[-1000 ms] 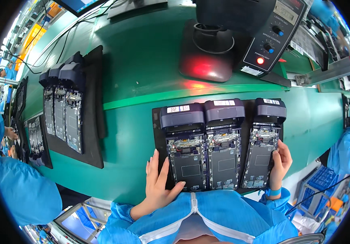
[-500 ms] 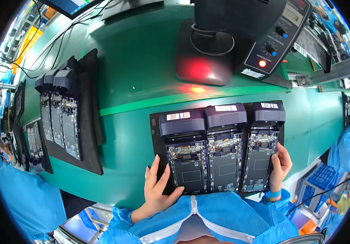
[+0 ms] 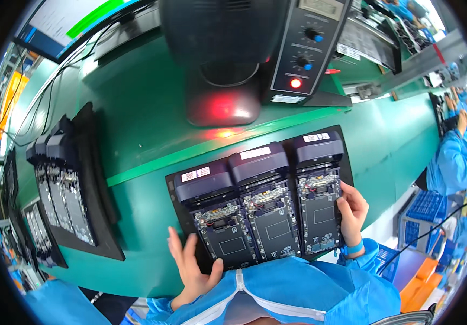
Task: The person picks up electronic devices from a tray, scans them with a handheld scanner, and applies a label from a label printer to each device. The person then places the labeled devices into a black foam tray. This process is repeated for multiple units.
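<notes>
Spread wide, the left hand (image 3: 193, 275) lies at the black tray's (image 3: 346, 165) left edge; the right hand (image 3: 354, 212) curls by the rightmost device (image 3: 319, 215), whether clamped I cannot tell. Three devices (image 3: 278, 230) line the tray at the green desk's (image 3: 382, 154) near edge, their white labels (image 3: 196, 174) too small to read.

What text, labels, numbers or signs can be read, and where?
No wording copied out; locations only.
Three white labels on the dark covers: too small.
Control box: print by the knobs, small and blurred.
Its display: faint, unclear.
Sticker below its red light: too small.
Monitor: blurred.
Circuit boards: tiny marks, unreadable.
</notes>
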Action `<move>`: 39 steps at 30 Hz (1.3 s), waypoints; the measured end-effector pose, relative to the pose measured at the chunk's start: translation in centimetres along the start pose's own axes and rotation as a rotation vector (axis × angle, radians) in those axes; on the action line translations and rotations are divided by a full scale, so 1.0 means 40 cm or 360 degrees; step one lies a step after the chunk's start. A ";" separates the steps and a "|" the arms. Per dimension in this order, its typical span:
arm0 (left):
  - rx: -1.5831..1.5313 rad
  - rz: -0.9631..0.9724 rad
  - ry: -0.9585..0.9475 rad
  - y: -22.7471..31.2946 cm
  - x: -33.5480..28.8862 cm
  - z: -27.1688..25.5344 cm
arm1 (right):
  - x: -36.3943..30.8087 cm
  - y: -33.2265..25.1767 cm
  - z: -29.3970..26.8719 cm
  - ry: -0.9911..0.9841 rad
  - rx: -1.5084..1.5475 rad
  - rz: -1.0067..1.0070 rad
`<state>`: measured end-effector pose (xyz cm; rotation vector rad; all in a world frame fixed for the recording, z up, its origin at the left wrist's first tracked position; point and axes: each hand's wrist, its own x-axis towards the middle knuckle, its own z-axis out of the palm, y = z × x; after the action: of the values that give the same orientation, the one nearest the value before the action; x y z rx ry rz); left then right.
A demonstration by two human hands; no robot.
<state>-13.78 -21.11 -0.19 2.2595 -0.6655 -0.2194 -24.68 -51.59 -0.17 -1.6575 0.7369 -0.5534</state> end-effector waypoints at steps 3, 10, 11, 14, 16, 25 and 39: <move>0.0014 0.0014 0.0172 0.003 0.003 0.007 | -0.003 -0.001 -0.006 0.0003 0.0053 -0.0013; 0.0089 -0.0041 0.0126 0.006 -0.025 0.013 | -0.003 -0.017 -0.012 -0.0218 -0.0278 -0.0214; 0.0102 -0.0032 0.0123 0.009 -0.029 0.012 | -0.002 -0.025 -0.013 -0.0292 -0.0467 -0.0279; 0.0130 0.0002 0.0124 0.009 -0.041 0.020 | 0.000 -0.053 -0.018 -0.0336 -0.0926 -0.0353; -0.0007 0.0005 0.0120 0.017 -0.044 0.010 | -0.008 -0.084 -0.038 -0.0423 -0.1164 -0.0314; -0.0947 -0.0044 -0.0643 0.131 0.037 0.091 | -0.161 -0.142 -0.028 0.0015 -0.1267 -0.0831; -0.1420 0.0292 -0.1010 0.293 0.165 0.210 | 0.025 0.025 -0.293 0.0423 -0.2068 -0.0911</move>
<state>-15.73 -36.62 2.59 1.2455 -0.8627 -0.9558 -32.42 -60.40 1.26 -3.1029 0.8735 -0.7623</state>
